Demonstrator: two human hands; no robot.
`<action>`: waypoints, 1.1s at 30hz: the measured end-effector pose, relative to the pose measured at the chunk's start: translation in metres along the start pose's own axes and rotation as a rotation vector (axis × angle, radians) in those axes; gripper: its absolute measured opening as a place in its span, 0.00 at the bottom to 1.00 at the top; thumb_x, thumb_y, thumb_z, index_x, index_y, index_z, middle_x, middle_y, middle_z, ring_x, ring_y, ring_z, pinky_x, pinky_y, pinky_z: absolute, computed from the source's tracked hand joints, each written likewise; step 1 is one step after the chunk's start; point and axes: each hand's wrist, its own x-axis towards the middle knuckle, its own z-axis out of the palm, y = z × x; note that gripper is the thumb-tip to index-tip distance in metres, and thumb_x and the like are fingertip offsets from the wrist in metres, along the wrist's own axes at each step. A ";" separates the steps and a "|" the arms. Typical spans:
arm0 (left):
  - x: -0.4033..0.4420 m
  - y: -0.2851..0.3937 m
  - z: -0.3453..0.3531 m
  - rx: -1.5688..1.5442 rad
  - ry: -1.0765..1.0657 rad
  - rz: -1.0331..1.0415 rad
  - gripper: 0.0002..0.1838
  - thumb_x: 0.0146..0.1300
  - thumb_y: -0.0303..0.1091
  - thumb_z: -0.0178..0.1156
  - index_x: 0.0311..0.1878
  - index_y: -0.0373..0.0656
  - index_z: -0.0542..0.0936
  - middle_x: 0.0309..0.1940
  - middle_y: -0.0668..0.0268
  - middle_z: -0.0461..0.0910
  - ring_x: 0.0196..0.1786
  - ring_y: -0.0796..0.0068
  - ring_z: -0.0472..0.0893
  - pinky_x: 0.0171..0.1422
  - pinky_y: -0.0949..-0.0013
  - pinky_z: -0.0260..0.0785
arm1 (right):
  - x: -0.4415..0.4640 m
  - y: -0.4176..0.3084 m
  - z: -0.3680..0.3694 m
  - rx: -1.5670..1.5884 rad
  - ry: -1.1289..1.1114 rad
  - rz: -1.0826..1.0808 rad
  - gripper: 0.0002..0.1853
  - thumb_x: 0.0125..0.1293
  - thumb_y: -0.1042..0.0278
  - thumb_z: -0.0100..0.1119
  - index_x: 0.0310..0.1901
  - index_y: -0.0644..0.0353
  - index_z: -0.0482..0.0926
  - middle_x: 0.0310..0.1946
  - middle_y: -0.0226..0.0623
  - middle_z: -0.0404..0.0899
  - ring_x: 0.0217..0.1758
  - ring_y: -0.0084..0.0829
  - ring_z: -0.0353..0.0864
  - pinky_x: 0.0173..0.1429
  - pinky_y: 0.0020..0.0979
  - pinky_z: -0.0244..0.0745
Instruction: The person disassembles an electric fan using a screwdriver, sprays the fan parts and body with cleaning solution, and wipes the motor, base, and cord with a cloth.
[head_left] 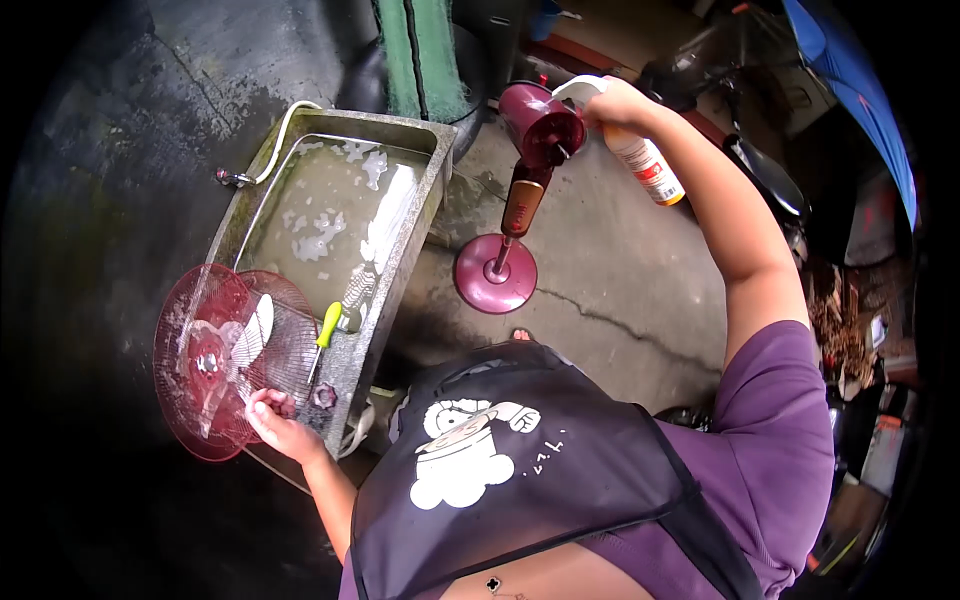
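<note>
My right hand point(618, 104) is wrapped around the neck of a spray bottle point(648, 165) with a white trigger head and an orange-and-white body. The spray head is close beside the dark red motor housing point(541, 122) of a stand fan, which stands upright on its round base point(496, 274). Lower left, my left hand point(280, 420) is loosely curled with fingers apart, beside the red fan grilles point(205, 420); whether it touches them I cannot tell. Near it, a screwdriver point(327, 328) with a yellow-green handle and a dark round knob point(324, 396) lie on the sink's ledge.
A stone sink point(407, 275) holds cloudy water with foam. A pale hose point(283, 135) hangs over its far left corner. Green netting point(420, 70) covers something behind the sink. Assorted clutter and a blue sheet point(860, 90) are on the right, above the cracked concrete floor point(620, 290).
</note>
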 end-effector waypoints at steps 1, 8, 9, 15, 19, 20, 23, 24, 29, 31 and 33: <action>-0.010 0.003 0.011 0.005 0.024 -0.010 0.15 0.80 0.42 0.44 0.48 0.41 0.74 0.34 0.68 0.73 0.35 0.80 0.71 0.39 0.76 0.65 | 0.010 -0.002 -0.001 -0.011 0.001 -0.009 0.20 0.49 0.69 0.63 0.47 0.61 0.86 0.31 0.37 0.84 0.32 0.27 0.80 0.40 0.34 0.77; -0.091 0.011 0.091 -0.035 0.078 -0.051 0.17 0.79 0.46 0.44 0.47 0.42 0.74 0.32 0.68 0.74 0.31 0.80 0.72 0.37 0.77 0.64 | 0.041 0.018 -0.024 -0.080 -0.044 -0.162 0.16 0.46 0.69 0.64 0.39 0.63 0.87 0.31 0.40 0.86 0.31 0.33 0.85 0.36 0.34 0.78; -0.100 0.016 0.101 -0.023 0.096 -0.061 0.16 0.79 0.45 0.44 0.46 0.42 0.73 0.32 0.68 0.74 0.31 0.80 0.71 0.37 0.76 0.63 | 0.042 0.027 -0.028 -0.144 -0.054 -0.160 0.17 0.47 0.70 0.63 0.41 0.63 0.86 0.34 0.38 0.86 0.31 0.29 0.84 0.35 0.33 0.77; -0.139 0.029 0.145 -0.026 0.165 -0.093 0.15 0.79 0.44 0.44 0.45 0.43 0.73 0.32 0.69 0.74 0.29 0.81 0.71 0.36 0.77 0.63 | 0.010 0.075 -0.041 0.286 -0.111 -0.296 0.15 0.48 0.75 0.60 0.41 0.63 0.84 0.29 0.31 0.82 0.29 0.23 0.79 0.37 0.28 0.76; -0.142 0.045 0.169 -0.038 0.153 -0.099 0.14 0.80 0.43 0.45 0.45 0.42 0.73 0.31 0.67 0.74 0.30 0.80 0.71 0.37 0.75 0.64 | -0.004 0.107 -0.030 0.470 -0.161 -0.331 0.28 0.48 0.77 0.57 0.57 0.59 0.80 0.39 0.30 0.82 0.33 0.24 0.79 0.39 0.28 0.77; -0.141 0.049 0.172 -0.053 0.140 -0.088 0.14 0.80 0.43 0.45 0.46 0.42 0.72 0.31 0.67 0.74 0.30 0.80 0.72 0.37 0.75 0.64 | -0.010 0.110 -0.027 0.518 -0.168 -0.360 0.31 0.48 0.77 0.56 0.60 0.58 0.79 0.41 0.30 0.82 0.35 0.24 0.79 0.40 0.28 0.77; -0.128 0.059 0.187 -0.030 0.103 -0.083 0.14 0.80 0.43 0.45 0.46 0.41 0.72 0.31 0.67 0.74 0.29 0.80 0.72 0.36 0.76 0.63 | -0.012 0.116 -0.019 0.676 -0.207 -0.332 0.34 0.48 0.77 0.54 0.63 0.56 0.78 0.42 0.28 0.81 0.35 0.23 0.79 0.43 0.27 0.77; -0.123 0.063 0.193 -0.046 0.077 -0.076 0.14 0.80 0.43 0.45 0.46 0.41 0.72 0.31 0.67 0.74 0.29 0.80 0.72 0.35 0.76 0.63 | -0.009 0.119 -0.016 0.723 -0.236 -0.339 0.34 0.48 0.77 0.53 0.63 0.55 0.78 0.42 0.28 0.81 0.35 0.23 0.78 0.44 0.26 0.77; -0.101 0.090 0.240 -0.033 -0.085 -0.011 0.14 0.79 0.43 0.47 0.47 0.41 0.73 0.30 0.66 0.75 0.30 0.79 0.73 0.37 0.74 0.67 | -0.019 0.109 -0.009 0.703 -0.187 -0.406 0.26 0.49 0.77 0.54 0.54 0.60 0.80 0.40 0.30 0.81 0.36 0.22 0.78 0.42 0.27 0.76; -0.091 0.088 0.252 -0.077 -0.157 0.000 0.14 0.79 0.43 0.47 0.48 0.41 0.73 0.31 0.66 0.76 0.31 0.79 0.73 0.37 0.74 0.66 | -0.020 0.118 -0.005 0.610 -0.140 -0.331 0.31 0.47 0.75 0.55 0.59 0.55 0.81 0.39 0.32 0.84 0.35 0.23 0.81 0.44 0.28 0.77; -0.084 0.083 0.259 -0.112 -0.207 -0.012 0.14 0.79 0.44 0.46 0.49 0.42 0.73 0.31 0.67 0.76 0.31 0.79 0.73 0.37 0.75 0.65 | -0.024 0.135 0.004 0.504 -0.061 -0.194 0.33 0.48 0.75 0.56 0.61 0.54 0.80 0.39 0.33 0.84 0.36 0.24 0.81 0.44 0.30 0.78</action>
